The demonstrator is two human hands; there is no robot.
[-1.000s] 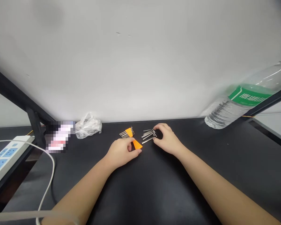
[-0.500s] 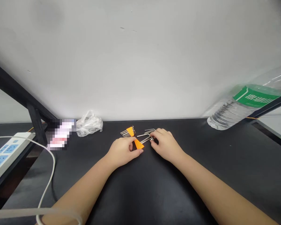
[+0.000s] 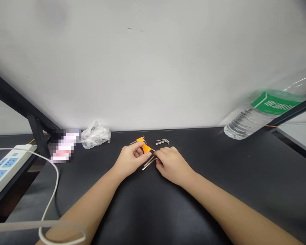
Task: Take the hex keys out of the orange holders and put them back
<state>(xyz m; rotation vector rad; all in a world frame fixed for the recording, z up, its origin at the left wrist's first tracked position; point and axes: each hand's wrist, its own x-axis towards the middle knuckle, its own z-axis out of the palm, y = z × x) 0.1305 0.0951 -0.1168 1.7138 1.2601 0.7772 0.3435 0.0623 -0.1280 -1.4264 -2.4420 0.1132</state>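
My left hand point(image 3: 129, 159) is closed, pinching an orange plastic hex key holder point(image 3: 146, 148) between thumb and fingers. My right hand point(image 3: 173, 164) has its fingertips closed on a hex key point(image 3: 152, 150), whose thin shaft reaches the right edge of that holder; the rest of it is hidden by the fingers. Below the fingertips, loose hex keys point(image 3: 148, 163) slant down to the left. Just behind my left hand sits a second orange piece point(image 3: 140, 140) with several hex keys in it, partly covered. A few more L-shaped hex keys point(image 3: 162, 141) lie beyond my right hand.
A crumpled clear plastic bag point(image 3: 96, 134) lies near the wall at the left. On the far left are a white power strip point(image 3: 5, 163) and a looping white cable point(image 3: 54, 190). A large green-labelled water bottle point(image 3: 262, 109) stands at the right on the black table point(image 3: 153, 211).
Both hands have shifted slightly left. Beneath my right fingers, hex keys now slant lower on the table, and those beyond that hand are more exposed. My left hand keeps the orange holder.
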